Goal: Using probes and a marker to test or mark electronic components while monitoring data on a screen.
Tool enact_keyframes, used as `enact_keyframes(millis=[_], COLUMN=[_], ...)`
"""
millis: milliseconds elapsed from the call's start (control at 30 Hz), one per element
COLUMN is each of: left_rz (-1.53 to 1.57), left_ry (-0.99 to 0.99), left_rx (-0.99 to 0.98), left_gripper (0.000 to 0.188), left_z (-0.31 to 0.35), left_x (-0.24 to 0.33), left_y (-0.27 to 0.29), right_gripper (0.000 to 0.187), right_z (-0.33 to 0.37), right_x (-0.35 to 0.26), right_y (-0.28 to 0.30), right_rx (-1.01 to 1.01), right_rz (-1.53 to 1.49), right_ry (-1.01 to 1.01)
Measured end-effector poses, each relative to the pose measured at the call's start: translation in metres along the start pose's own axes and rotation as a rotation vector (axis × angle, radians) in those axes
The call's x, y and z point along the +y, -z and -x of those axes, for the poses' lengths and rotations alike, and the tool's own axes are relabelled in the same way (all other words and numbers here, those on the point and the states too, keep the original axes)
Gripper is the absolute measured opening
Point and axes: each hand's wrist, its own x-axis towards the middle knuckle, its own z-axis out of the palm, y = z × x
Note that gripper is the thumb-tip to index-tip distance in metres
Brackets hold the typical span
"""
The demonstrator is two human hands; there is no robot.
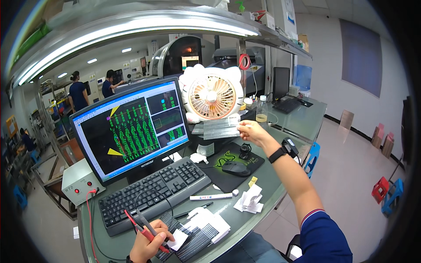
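My left hand (151, 243), at the lower edge, is closed around a pair of red and dark grey test probes (147, 232). A small white paper slip (177, 239) shows at its fingertips. Beneath and beside it lie dark, ribbed component tape strips (199, 241) and a stack of white papers (217, 223). My right hand (252, 131) reaches out to the far side of the desk, its fingers pinched at the right edge of a grey ribbed sheet of tape strips (221, 129). That sheet is in front of the white fan (212, 97).
Left of centre stand a monitor (131, 131) and a black keyboard (153, 193). A mouse (236, 168) rests on a black mat (258, 161). A white marker (210, 197), crumpled papers (250, 199), a bottle (262, 111) and a grey box (81, 182) are also on the desk. People (78, 92) are in the background.
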Motion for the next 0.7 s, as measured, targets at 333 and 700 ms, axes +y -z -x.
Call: enact_keyframes(millis=[333,700], left_rz=[0.010,-0.050], left_ry=[0.010,-0.057], left_rx=[0.010,-0.037], left_gripper=[0.029,0.030], left_z=[0.000,-0.007], left_x=[0.000,-0.010], left_y=[-0.001,0.012], right_gripper=[0.016,0.023], right_z=[-0.041,0.004], right_x=[0.017,0.021], right_y=[-0.028,-0.044], right_rx=[0.177,0.264], right_rz=[0.034,0.500], right_ry=[-0.045,0.471])
